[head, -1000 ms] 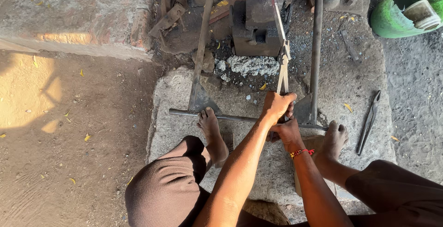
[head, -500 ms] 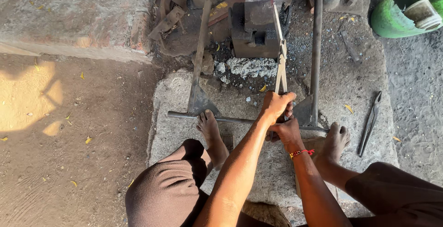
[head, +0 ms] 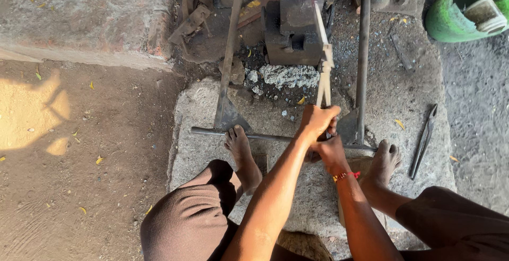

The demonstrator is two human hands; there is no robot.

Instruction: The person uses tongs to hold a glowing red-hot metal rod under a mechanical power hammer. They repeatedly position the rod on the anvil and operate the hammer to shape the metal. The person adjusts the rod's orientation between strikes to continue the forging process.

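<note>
Iron tongs [head: 323,75] — both hands, left [head: 316,121] above right [head: 330,152], in a closed grip on the handles — reach forward from the stone slab [head: 201,133] to the dark anvil block [head: 289,33].

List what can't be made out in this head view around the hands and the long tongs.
- Tongs tip: runs to the top edge; what it grips is cut off.
- Right hand fingers: covered by the left hand, so its grip is unclear.
- Tongs handle ends: hidden inside both hands.
- Green container: cropped by the right edge; its contents are too small to identify.
</note>
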